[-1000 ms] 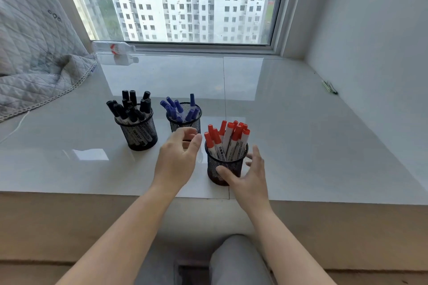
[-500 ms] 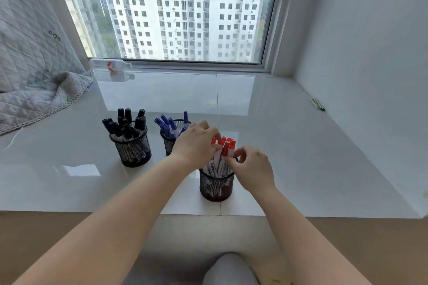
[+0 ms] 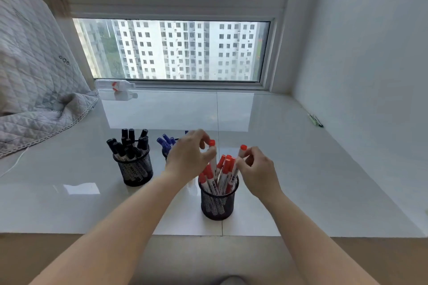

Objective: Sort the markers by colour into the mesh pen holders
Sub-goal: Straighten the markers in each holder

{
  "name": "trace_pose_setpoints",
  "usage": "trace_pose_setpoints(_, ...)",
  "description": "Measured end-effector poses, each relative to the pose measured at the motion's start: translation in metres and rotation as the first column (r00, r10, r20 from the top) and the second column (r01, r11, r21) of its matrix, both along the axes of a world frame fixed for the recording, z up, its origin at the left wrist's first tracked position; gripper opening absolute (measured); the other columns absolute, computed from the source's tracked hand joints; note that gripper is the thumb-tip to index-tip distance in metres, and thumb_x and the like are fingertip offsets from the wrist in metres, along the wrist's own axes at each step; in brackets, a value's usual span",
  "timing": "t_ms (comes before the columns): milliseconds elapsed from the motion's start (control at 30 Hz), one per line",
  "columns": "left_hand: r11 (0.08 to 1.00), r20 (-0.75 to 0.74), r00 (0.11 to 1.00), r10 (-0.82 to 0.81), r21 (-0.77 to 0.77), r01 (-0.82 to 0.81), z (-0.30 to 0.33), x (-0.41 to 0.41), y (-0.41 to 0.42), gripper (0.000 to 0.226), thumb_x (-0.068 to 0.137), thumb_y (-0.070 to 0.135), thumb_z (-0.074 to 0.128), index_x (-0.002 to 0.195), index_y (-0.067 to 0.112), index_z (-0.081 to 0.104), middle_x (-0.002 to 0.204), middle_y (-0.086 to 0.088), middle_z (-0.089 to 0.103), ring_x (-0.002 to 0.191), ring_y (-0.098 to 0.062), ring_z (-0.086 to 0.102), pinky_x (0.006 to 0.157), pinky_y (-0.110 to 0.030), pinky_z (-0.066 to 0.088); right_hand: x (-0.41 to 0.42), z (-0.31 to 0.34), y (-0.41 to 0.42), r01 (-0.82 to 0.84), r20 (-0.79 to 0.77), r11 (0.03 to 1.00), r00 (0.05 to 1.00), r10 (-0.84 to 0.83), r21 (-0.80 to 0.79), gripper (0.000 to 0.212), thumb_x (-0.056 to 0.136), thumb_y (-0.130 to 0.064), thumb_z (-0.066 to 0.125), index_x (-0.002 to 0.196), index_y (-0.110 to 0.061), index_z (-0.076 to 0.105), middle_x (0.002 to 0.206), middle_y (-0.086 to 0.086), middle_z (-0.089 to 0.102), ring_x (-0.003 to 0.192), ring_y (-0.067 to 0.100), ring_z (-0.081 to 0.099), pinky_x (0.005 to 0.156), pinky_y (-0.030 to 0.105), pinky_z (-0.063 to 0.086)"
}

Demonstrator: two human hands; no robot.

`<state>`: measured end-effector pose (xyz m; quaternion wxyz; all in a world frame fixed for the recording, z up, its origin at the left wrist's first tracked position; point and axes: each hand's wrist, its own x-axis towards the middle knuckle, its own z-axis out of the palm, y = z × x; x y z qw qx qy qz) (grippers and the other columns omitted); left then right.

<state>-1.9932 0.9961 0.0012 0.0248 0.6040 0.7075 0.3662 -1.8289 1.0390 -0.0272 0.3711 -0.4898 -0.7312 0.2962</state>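
Each hand's fingers pinch one red-capped marker.

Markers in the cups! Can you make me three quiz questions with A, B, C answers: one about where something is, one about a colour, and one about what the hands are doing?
1. Where is the holder of black markers?
A. Left of the other holders
B. Against the right wall
C. On the blanket

2. What colour are the caps in the nearest mesh holder?
A. Green
B. Red
C. Yellow

3. What is the left hand doing?
A. Lying flat on the sill
B. Pinching a red marker
C. Holding the bottle

Answers:
1. A, it stands furthest left, with the blue markers to its right.
2. B, every cap in it is red.
3. B, its fingers pinch a raised red marker; the right hand pinches another red marker.
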Motion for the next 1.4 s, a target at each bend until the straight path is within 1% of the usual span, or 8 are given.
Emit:
trace_pose_setpoints(200, 0.961, 0.284, 0.958, 0.052, 0.246, -0.125, 0.019, -0.019, -0.013, 0.009, 0.085, 0.027, 0.050, 0.087, 0.020, 0.046, 0.064, 0.002, 0.054, 0.056, -0.010, 0.051, 0.047, -0.022, 0.035, 0.007, 0.031, 0.010, 0.007, -0.236, 0.996, 0.972, 0.014, 0.088, 0.020, 0.088, -0.022, 0.055, 0.070, -0.026, 0.046, 0.055, -0.009, 0.046, 0.045, -0.001, 0.044, 0.046, 0.010, 0.034)
trace_pose_setpoints(367, 0.921, 0.640, 0.765, 0.070, 0.254, -0.296, 0.016, -0.026, -0.018, 0.005, 0.077, 0.027, 0.044, 0.079, 0.022, 0.045, 0.063, -0.003, 0.055, 0.047, -0.008, 0.049, 0.045, -0.022, 0.039, 0.011, 0.045, 0.014, 0.128, -0.508, 0.992, 0.855, -0.105, 0.010, 0.017, 0.090, -0.019, 0.052, 0.073, -0.023, 0.049, 0.060, -0.002, 0.051, 0.050, 0.009, 0.046, 0.051, 0.024, 0.041)
trace_pose_setpoints(567, 0.970, 1.000, -0.017, 0.010, -0.014, -0.243, 0.007, -0.026, -0.024, 0.017, 0.086, 0.013, 0.047, 0.076, 0.007, 0.059, 0.057, 0.001, 0.064, 0.043, -0.002, 0.056, 0.040, -0.015, 0.045, 0.013, 0.040, 0.012, 0.037, -0.682, 0.934, 0.673, -0.287, -0.356, 0.007, 0.088, -0.012, 0.049, 0.082, -0.014, 0.053, 0.063, 0.001, 0.057, 0.053, 0.011, 0.050, 0.052, 0.021, 0.045)
trace_pose_setpoints(700, 0.994, 0.936, -0.343, -0.080, 0.047, -0.102, 0.003, -0.018, -0.034, 0.014, 0.087, 0.009, 0.048, 0.086, 0.001, 0.059, 0.063, -0.003, 0.068, 0.045, -0.005, 0.060, 0.043, -0.016, 0.050, 0.011, 0.032, 0.003, -0.112, -0.769, 0.842, 0.485, -0.417, -0.528, 0.009, 0.087, -0.010, 0.047, 0.083, -0.009, 0.055, 0.064, 0.004, 0.058, 0.053, 0.011, 0.051, 0.047, 0.018, 0.045)
trace_pose_setpoints(800, 0.994, 0.888, -0.448, -0.098, 0.106, -0.008, 0.000, -0.011, -0.038, 0.015, 0.089, 0.010, 0.049, 0.092, 0.001, 0.061, 0.067, -0.002, 0.070, 0.048, -0.006, 0.063, 0.041, -0.015, 0.049, 0.009, 0.029, -0.007, -0.241, -0.834, 0.814, 0.328, -0.444, -0.528, 0.013, 0.087, -0.004, 0.046, 0.080, -0.006, 0.057, 0.070, 0.006, 0.060, 0.060, 0.011, 0.054, 0.045, 0.016, 0.048)
trace_pose_setpoints(967, 0.988, 0.963, -0.228, -0.144, 0.151, 0.014, -0.006, -0.005, -0.035, 0.013, 0.092, 0.007, 0.048, 0.093, 0.017, 0.056, 0.081, -0.001, 0.074, 0.067, -0.006, 0.068, 0.056, -0.021, 0.054, 0.004, 0.020, -0.016, -0.280, -0.841, 0.860, 0.472, -0.264, -0.427, 0.017, 0.090, -0.006, 0.054, 0.106, -0.013, 0.053, 0.090, 0.006, 0.067, 0.081, 0.017, 0.064, 0.072, 0.025, 0.051)
trace_pose_setpoints(1133, 0.993, 0.865, 0.502, -0.014, 0.069, -0.091, -0.017, -0.009, -0.037, 0.007, 0.095, 0.017, 0.048, 0.093, 0.023, 0.052, 0.089, 0.002, 0.073, 0.082, -0.010, 0.069, 0.069, -0.031, 0.052, -0.001, 0.006, -0.021, -0.142, -0.519, 0.937, 0.853, -0.047, -0.319, 0.015, 0.087, -0.006, 0.059, 0.091, -0.020, 0.054, 0.089, 0.006, 0.070, 0.088, 0.019, 0.067, 0.079, 0.030, 0.053)
trace_pose_setpoints(1400, 0.992, 0.632, 0.771, 0.082, 0.022, -0.124, -0.032, -0.008, -0.046, 0.021, 0.092, 0.038, 0.049, 0.080, 0.028, 0.064, 0.077, 0.012, 0.069, 0.085, -0.010, 0.063, 0.079, -0.032, 0.050, -0.003, -0.019, -0.026, 0.010, -0.088, 0.995, 0.996, -0.018, -0.101, 0.012, 0.090, -0.024, 0.057, 0.079, -0.022, 0.061, 0.080, -0.002, 0.063, 0.072, 0.007, 0.056, 0.059, 0.012, 0.036)
